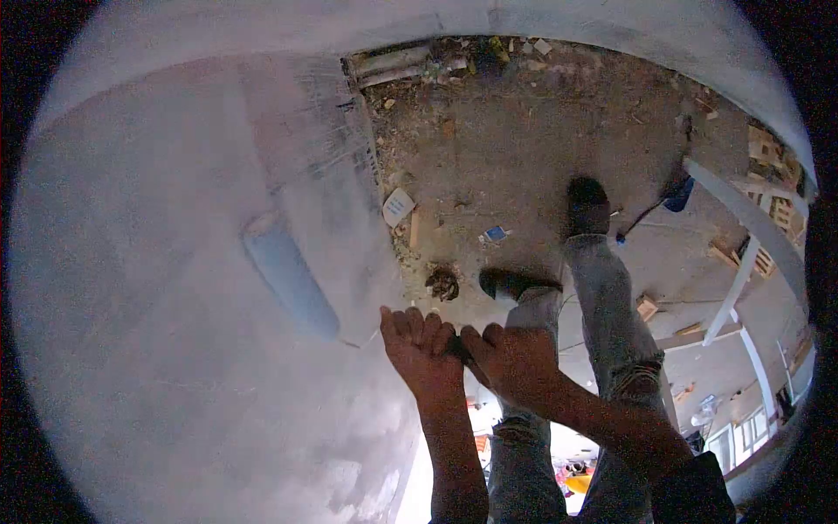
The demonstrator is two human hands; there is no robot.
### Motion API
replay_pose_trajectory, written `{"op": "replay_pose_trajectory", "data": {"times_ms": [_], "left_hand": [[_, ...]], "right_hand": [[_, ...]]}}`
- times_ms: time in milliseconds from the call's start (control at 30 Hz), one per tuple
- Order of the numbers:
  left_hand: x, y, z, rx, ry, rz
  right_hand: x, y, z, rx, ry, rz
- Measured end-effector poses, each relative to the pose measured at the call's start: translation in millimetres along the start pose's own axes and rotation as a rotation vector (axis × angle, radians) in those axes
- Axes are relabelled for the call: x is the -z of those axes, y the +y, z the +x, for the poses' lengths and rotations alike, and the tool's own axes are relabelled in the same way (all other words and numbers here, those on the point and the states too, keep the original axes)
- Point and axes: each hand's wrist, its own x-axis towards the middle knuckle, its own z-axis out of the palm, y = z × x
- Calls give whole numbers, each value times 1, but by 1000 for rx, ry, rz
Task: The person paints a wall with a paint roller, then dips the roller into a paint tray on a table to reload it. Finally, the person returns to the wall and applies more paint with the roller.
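Note:
A paint roller (292, 278) with a pale blue-grey sleeve lies against the light wall (157, 288) on my left. Its thin wire frame runs from the lower end of the sleeve toward my hands. My left hand (421, 349) is closed, fingers wrapped round the roller's handle, which is mostly hidden. Right beside it, my right hand (511, 358) is also closed round the handle. A short dark piece of the handle shows between the two hands.
Debris lies along the wall's foot on the dusty floor (515, 148), with a white card-like piece (399, 208) and a small blue-and-white packet (495, 234). My dark shoes (587, 205) stand on it. Pale bars (733, 293), wood pieces and a long-handled blue tool (677, 195) are at right.

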Motion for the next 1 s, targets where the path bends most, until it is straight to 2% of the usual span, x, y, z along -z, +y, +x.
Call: {"op": "replay_pose_trajectory", "data": {"times_ms": [100,167,233,300,367,433,467,533,567,667,733,833,900,933,1000], "left_hand": [[-1,-2,11,23,26,21],[7,-22,51,10,29,43],[24,-32,105,125,-17,44],[52,-46,158,62,-185,221],[54,-41,162,70,-217,268],[38,-27,138,161,-118,176],[48,-18,129,80,-89,303],[47,-1,82,35,-44,295],[25,8,46,69,-24,166],[23,32,7,201,-108,105],[58,25,51,-398,-364,1100],[6,-11,78,-126,-76,486],[13,-18,100,-117,-143,461],[48,-10,135,-155,-259,627],[61,3,122,-43,-276,535]], "right_hand": [[2,-3,9,-35,4,-96],[-10,17,32,-76,11,-156],[-29,37,55,-124,57,-163],[-53,48,73,-158,145,-158],[-58,42,78,-169,174,-116],[-45,27,73,-167,146,-52],[-38,15,64,-149,117,-83],[-16,-11,32,-84,75,-90],[-2,-21,17,-36,60,-60],[23,-47,-2,2,61,-45],[-10,-34,9,-37,133,-50],[-28,1,46,-71,221,-84],[-34,16,67,-100,258,-72],[-31,14,65,-77,291,-85],[-16,-5,48,-27,347,-99]]}}
